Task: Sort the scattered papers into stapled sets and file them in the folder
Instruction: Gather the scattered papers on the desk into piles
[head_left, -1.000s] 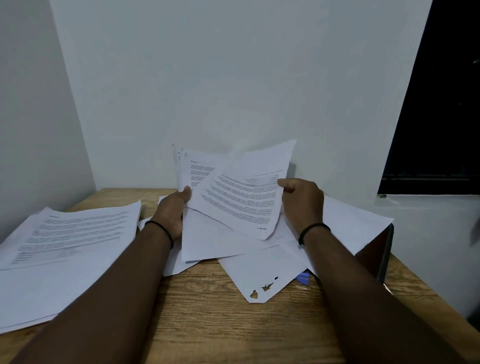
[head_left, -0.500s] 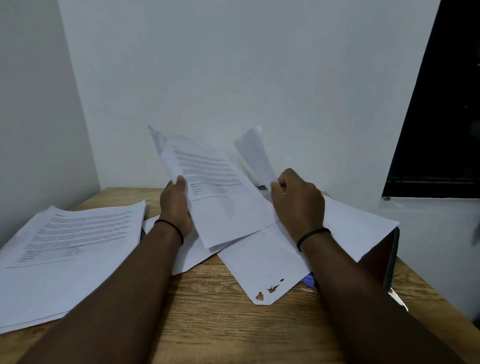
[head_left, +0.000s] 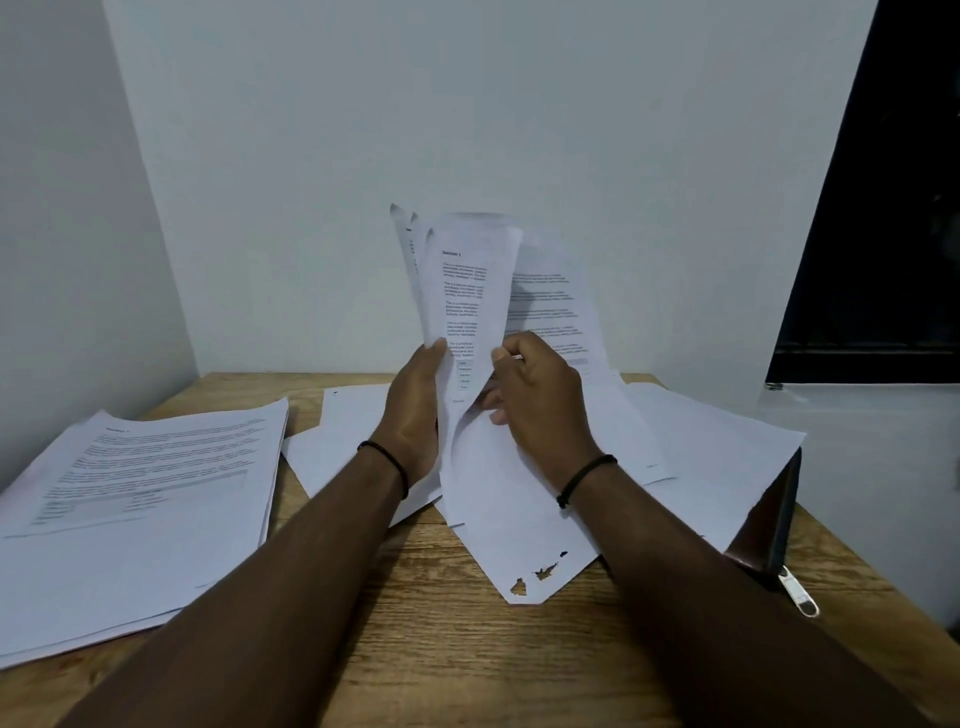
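Note:
My left hand (head_left: 415, 410) grips a bundle of printed sheets (head_left: 470, 291), raised upright and curled above the table's middle. My right hand (head_left: 537, 400) pinches the bundle's right edge, thumb on the front page. Behind it another printed page (head_left: 556, 312) leans toward the wall. Loose white sheets (head_left: 701, 447) lie spread beneath both hands, one with a torn corner (head_left: 535, 577). A dark zip folder (head_left: 769, 525) sits at the right, mostly covered by paper. No stapler shows.
A thick stack of printed papers (head_left: 145, 488) lies at the table's left. The wooden table (head_left: 415, 623) shows bare wood in front. White walls stand close behind and left. A dark window (head_left: 883, 208) is at the right. The folder's zip pull (head_left: 802, 603) hangs near the right edge.
The bundle in my left hand has risen from a slant to upright and curled. My right hand left the lower sheets and moved left onto the bundle's edge.

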